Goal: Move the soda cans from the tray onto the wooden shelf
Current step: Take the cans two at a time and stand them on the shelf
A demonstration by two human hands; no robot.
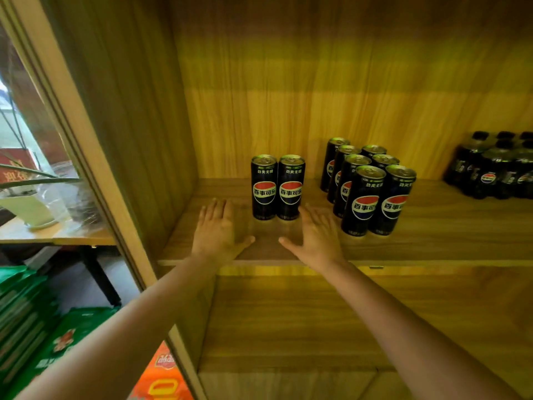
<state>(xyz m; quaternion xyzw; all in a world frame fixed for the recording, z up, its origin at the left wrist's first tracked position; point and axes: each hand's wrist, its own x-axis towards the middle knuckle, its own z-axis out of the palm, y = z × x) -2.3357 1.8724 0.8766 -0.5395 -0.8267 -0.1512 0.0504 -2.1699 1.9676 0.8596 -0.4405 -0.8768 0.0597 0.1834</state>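
Observation:
Two tall black soda cans point(277, 187) stand upright side by side on the wooden shelf point(432, 243), near its left end. To their right a tight block of several identical black cans point(366, 186) stands in rows. My left hand point(217, 229) lies flat with fingers apart just left of and in front of the pair, holding nothing. My right hand point(314, 235) is spread the same way just right of the pair, its fingertips close to the right can's base. No tray is in view.
A shrink-wrapped pack of dark soda bottles point(496, 168) sits at the shelf's far right. The cabinet's side wall point(115, 140) rises at left. A lower shelf point(317, 327) lies beneath. Outside at left are a table with a potted plant point(34, 203) and green and orange cartons point(57, 342).

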